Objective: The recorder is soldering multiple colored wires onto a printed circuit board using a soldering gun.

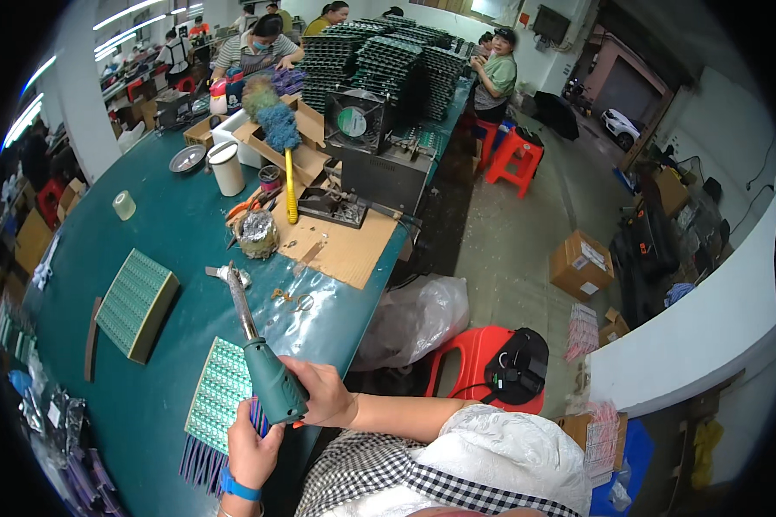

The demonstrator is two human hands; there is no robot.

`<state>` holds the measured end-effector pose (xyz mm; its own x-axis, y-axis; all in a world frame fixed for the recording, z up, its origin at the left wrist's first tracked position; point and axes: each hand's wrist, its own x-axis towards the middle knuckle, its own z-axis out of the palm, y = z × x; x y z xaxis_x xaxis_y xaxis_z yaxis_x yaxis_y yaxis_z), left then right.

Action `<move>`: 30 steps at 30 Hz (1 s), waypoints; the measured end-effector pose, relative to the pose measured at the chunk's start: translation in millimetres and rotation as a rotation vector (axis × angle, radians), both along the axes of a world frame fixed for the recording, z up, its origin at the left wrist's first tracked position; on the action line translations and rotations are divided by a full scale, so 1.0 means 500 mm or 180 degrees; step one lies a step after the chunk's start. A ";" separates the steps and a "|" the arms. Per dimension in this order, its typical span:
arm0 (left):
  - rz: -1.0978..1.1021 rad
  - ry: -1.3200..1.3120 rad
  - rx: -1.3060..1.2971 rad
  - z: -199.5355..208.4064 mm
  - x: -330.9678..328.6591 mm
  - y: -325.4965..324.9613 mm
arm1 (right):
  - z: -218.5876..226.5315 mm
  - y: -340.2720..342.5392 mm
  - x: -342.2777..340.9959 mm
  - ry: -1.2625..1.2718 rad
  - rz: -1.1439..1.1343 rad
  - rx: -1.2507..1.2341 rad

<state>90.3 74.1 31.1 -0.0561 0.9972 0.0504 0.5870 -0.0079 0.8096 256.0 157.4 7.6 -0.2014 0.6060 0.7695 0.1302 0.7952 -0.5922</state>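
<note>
My right hand (326, 392) is wrapped round the green body of a heat gun (272, 379). The gun's long metal nozzle points away from me, its end by a small metal piece (224, 271) on the table. Close by on the left, my left hand (252, 452) is closed on a bundle of purple wires (259, 415), partly hidden by its fingers and the gun. Under the gun's left side lies a green circuit board panel (218, 392), with more purple wires hanging from its near edge. A blue band circles my left wrist.
A stack of green boards (136, 302) stands left on the green table (181, 215). Farther back are a wire-filled tin (257, 234), a white canister (227, 168), a yellow-handled duster (291, 185) and a dark fan box (379, 177). A red stool (478, 353) is at the right.
</note>
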 end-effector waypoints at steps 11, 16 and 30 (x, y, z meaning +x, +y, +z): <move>-0.0039 -0.0270 -0.0124 -0.014 -0.010 0.007 | -0.005 0.018 0.004 -0.0036 -0.0050 -0.0142; -0.0082 -0.0368 -0.0064 -0.003 -0.017 0.013 | 0.004 0.032 -0.003 -0.0012 -0.0005 -0.0180; 0.0713 0.0110 0.0062 0.041 -0.165 -0.005 | -0.017 0.184 0.073 -0.0219 -0.0898 -0.0144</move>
